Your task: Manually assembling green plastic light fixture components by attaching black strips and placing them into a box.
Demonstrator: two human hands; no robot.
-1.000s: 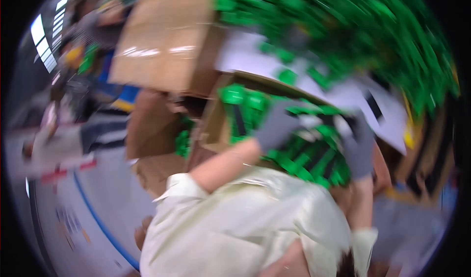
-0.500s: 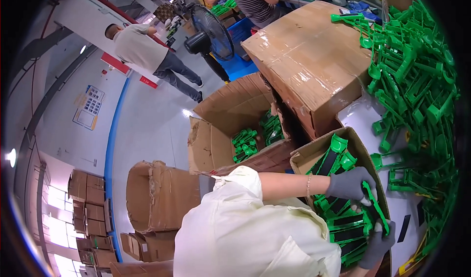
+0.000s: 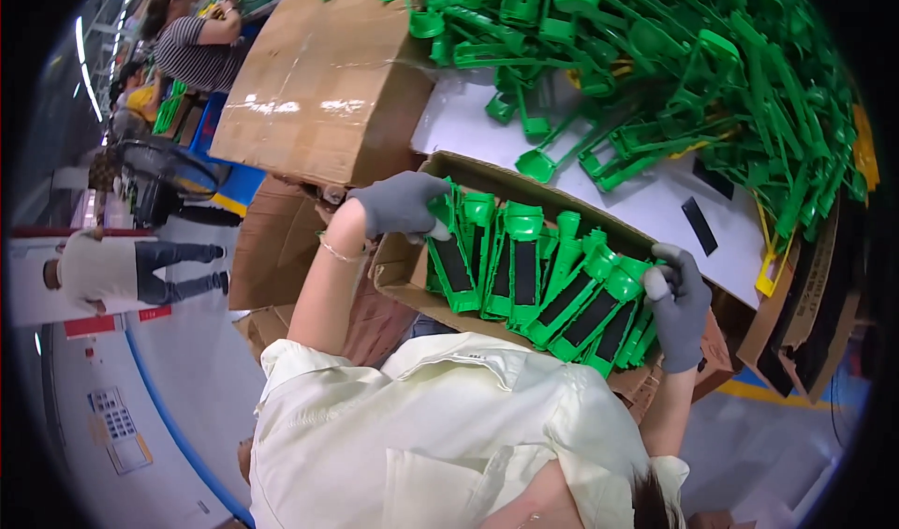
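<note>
A narrow cardboard box (image 3: 552, 197) sits in front of me, holding a row of green plastic parts (image 3: 523, 262) with black strips along their handles. At its left end, my left hand (image 3: 405, 206), in a grey glove, has its fingers closed on the top of a green plastic part (image 3: 454, 265) that leans in the row. My right hand (image 3: 679, 309), also gloved, is at the right end of the box with fingers curled against the last parts and the rim. What those fingers grip is hidden.
A large heap of green plastic parts (image 3: 646, 51) covers the white tabletop (image 3: 468, 117) beyond the box. A loose black strip (image 3: 699, 226) lies there. A big closed carton (image 3: 314, 89) stands to the left, an open carton (image 3: 272, 243) below it. Other people and a fan (image 3: 164, 178) are farther left.
My view has turned. Both hands were together on a green part over the box; now they are apart, at its two ends, and the parts stand in a row.
</note>
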